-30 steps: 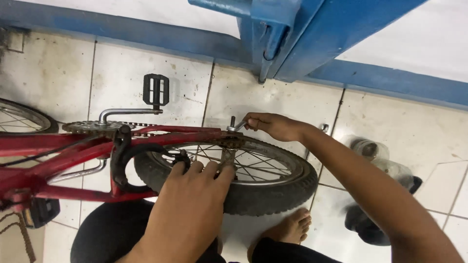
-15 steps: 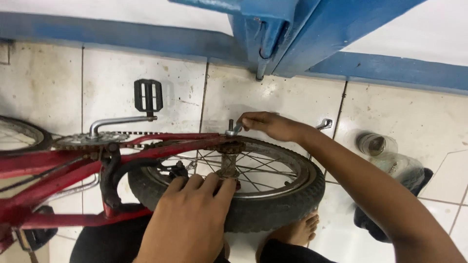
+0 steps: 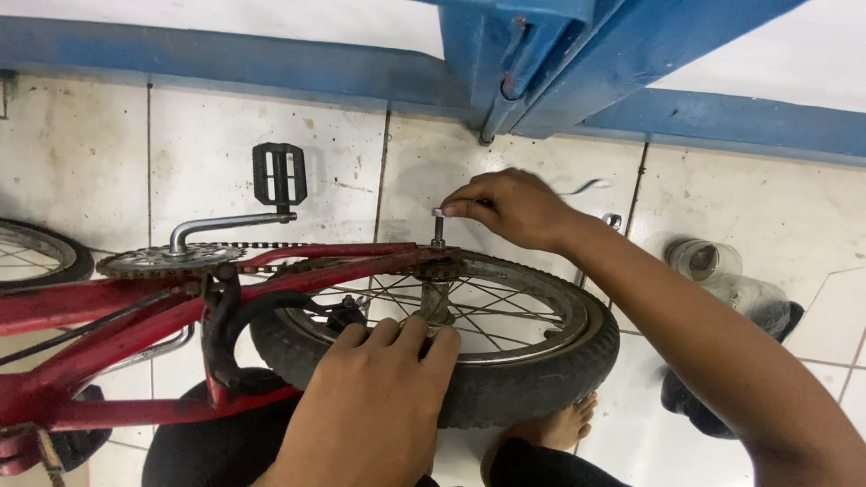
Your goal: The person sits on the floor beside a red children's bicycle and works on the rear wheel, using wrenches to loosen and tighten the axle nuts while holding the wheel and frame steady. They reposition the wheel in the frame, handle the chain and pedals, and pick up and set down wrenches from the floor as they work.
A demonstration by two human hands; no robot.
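Rear wheel (image 3: 505, 361) of red bicycle frame (image 3: 135, 316), lying sideways on tiled floor (image 3: 207, 135). Right hand (image 3: 510, 209) pinched on axle end (image 3: 438, 227) above hub; left hand (image 3: 379, 406) pressed flat over tyre (image 3: 541, 397). Pedal (image 3: 279, 174) beyond, well apart.

The single head view looks steeply down from close above both hands, perhaps tilted slightly forward toward the wall beyond.
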